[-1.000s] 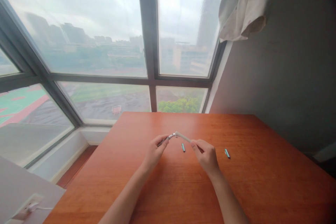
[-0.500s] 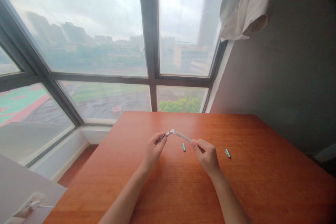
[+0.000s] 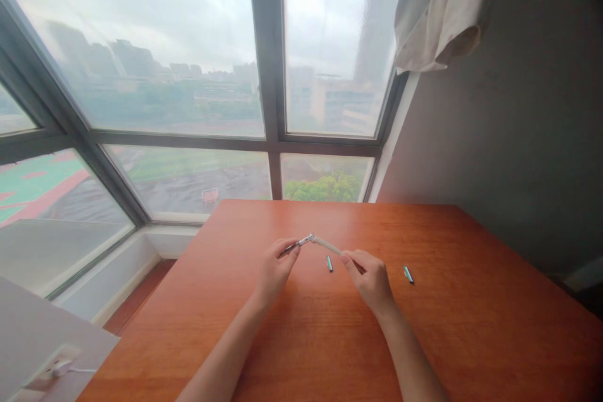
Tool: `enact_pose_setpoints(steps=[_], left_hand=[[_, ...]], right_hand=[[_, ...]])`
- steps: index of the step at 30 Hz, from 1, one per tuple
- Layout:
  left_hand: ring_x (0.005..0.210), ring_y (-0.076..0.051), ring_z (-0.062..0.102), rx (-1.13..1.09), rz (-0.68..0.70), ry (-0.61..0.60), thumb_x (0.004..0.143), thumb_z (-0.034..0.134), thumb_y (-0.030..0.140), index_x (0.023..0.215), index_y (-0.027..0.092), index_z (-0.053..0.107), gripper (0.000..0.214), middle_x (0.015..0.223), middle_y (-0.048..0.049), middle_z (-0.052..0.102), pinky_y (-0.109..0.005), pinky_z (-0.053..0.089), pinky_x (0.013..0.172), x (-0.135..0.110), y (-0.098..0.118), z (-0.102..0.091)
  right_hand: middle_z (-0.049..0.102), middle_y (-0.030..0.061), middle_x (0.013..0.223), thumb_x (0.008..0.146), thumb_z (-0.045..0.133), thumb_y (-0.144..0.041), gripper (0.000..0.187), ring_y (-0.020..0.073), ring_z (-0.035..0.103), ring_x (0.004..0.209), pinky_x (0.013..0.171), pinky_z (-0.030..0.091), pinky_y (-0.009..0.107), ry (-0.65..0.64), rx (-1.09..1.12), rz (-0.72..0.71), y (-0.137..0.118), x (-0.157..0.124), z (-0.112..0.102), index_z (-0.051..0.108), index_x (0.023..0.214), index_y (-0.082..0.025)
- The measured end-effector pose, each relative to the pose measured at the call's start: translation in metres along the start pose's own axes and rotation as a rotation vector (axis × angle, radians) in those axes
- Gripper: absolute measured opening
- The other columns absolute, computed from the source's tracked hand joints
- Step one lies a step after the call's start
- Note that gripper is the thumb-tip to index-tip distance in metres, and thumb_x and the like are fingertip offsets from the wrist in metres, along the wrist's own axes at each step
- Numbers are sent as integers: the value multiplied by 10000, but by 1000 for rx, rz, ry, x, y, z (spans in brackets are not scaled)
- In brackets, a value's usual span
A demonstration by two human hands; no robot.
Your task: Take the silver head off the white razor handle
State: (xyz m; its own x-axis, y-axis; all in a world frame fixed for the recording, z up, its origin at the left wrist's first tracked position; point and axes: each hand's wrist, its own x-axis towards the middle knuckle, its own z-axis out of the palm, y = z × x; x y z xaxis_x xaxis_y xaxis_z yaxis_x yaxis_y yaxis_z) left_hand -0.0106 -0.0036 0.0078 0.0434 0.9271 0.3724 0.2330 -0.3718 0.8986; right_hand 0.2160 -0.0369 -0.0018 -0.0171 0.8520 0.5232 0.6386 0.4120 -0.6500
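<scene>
Fingers of the left hand [image 3: 277,269] pinch a silver razor handle [image 3: 303,241] between thumb and forefinger, while those of the right hand [image 3: 374,279] pinch a slim brush-like stick [image 3: 328,245], pale toward its tip and dark at the grip. Both are held over the far half of the wooden table [image 3: 311,345], roughly midway between its far corners. One teal-and-black razor cartridge [image 3: 329,264] lies between the hands, just on the near side of the stick; a second cartridge [image 3: 408,274] rests beyond the right hand, toward the right edge of the table.

Past the far edge stand the gray window frames [image 3: 268,56], with a leafy tree [image 3: 325,188] showing through a lower pane. Beige cloth [image 3: 436,19] hangs above the far right corner, before a dim wall [image 3: 509,138]. Off the left edge, low down, a plug sits in a wall socket [image 3: 54,367].

The handle's long axis slants from the left hand toward the far right corner, head foremost; the stick slants the opposite way, toward the far left corner. Their tips form a shallow peak — touching or nearly so, I cannot tell which.
</scene>
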Motion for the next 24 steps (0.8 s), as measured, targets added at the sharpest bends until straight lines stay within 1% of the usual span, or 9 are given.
enact_pose_setpoints(steps=[11,18,24], left_hand=[[868,-219,635,-19,-6,-9,815,619,329,931,185,713,207,899,-70,698,-315,502,803,0,-1,0],[861,-228,638,-34,-33,22,796,634,363,918,186,723,232,886,-69,705,-325,509,797,0,-1,0],[867,-226,634,-31,-29,-11,820,613,356,931,182,717,232,899,-72,702,-321,504,802,0,0,1]], right_hand=[[636,37,668,928,458,-394,345,145,542,597,584,391,234,-2,-6,-8,2,0,1,724,859,-186],[628,40,647,930,448,-406,369,139,518,573,569,380,231,-4,-7,-17,2,0,1,726,843,-180],[581,18,607,928,448,-407,371,137,512,564,549,370,229,-12,38,-12,-3,1,1,719,813,-181]])
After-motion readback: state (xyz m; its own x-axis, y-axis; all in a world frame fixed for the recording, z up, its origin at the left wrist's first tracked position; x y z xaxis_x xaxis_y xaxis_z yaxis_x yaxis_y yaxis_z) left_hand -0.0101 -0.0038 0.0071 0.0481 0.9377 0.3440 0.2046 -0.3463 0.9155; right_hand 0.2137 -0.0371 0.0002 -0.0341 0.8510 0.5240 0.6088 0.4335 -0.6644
